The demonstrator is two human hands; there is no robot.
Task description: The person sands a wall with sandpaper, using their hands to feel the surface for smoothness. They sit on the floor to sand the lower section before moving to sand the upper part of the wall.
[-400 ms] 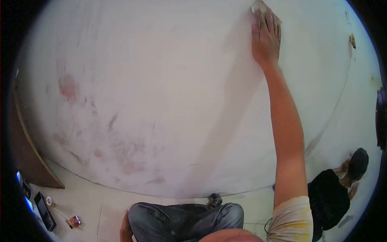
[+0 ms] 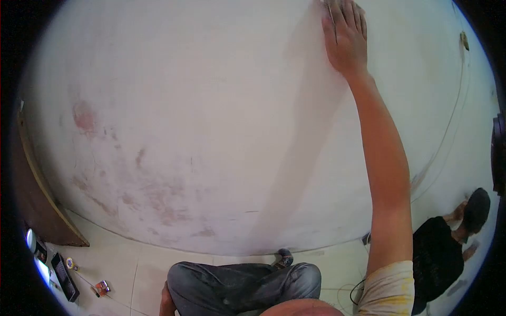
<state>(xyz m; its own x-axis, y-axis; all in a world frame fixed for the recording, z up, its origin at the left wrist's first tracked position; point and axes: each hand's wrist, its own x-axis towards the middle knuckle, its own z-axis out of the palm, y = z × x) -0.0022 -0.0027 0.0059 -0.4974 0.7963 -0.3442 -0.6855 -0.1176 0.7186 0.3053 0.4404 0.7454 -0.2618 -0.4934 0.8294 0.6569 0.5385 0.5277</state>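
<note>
At the top of the view, my right hand (image 2: 346,39) lies flat against the white wall (image 2: 211,95), arm stretched far up. Pressed under its fingers is a sheet of sandpaper (image 2: 361,8), mostly hidden by the hand and cut off by the frame edge. My left hand (image 2: 167,301) is low, beside my bent left knee; only a strip of it shows and its fingers are hidden. Reddish and grey patches (image 2: 85,117) mark the wall's lower left.
A person in a black shirt (image 2: 437,258) crouches at the lower right near the wall. A brown wooden panel (image 2: 42,195) stands at left. On the tiled floor (image 2: 118,263) lie a dark phone-like device (image 2: 64,276), a tape roll (image 2: 72,264) and a small red item (image 2: 102,287). A cable runs near my right side.
My right hand has slid slightly upward on the wall with the sandpaper, which now shows less. The view has shifted a little. My left hand stays by the knee.
</note>
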